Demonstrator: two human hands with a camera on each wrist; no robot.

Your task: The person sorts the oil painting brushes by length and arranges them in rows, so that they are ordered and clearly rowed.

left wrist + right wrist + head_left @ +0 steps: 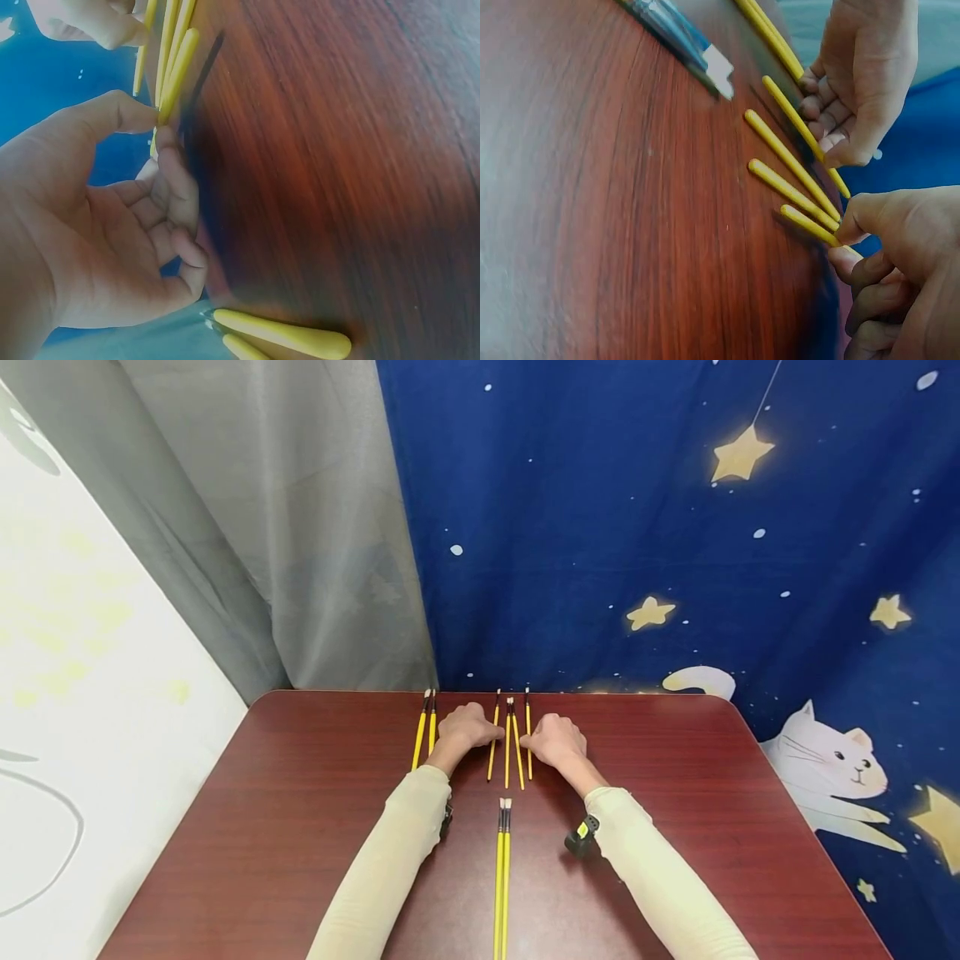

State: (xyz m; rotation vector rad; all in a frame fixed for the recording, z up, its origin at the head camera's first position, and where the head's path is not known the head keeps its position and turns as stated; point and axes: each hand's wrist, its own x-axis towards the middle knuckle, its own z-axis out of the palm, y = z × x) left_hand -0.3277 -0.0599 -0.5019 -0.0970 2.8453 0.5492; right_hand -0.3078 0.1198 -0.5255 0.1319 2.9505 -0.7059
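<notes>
My left hand [468,727] pinches a yellow-handled paintbrush [492,752] between thumb and index finger; the left wrist view shows this pinched handle [180,71] close up. My right hand [557,739] pinches another yellow paintbrush [528,753] on the right, its rounded handle end [804,222] sticking out from the fingertips in the right wrist view. Between the two hands, two more thin paintbrushes lie on the table, a left one [507,760] and a right one [517,760], bristles together at the far end and handles spreading toward me.
Two paintbrushes [422,735] lie left of my left hand, near the far edge of the brown table [300,827]. Closer to me, two larger paintbrushes [502,877] lie side by side in the middle. A grey curtain [330,568] and a blue star curtain [570,552] hang behind.
</notes>
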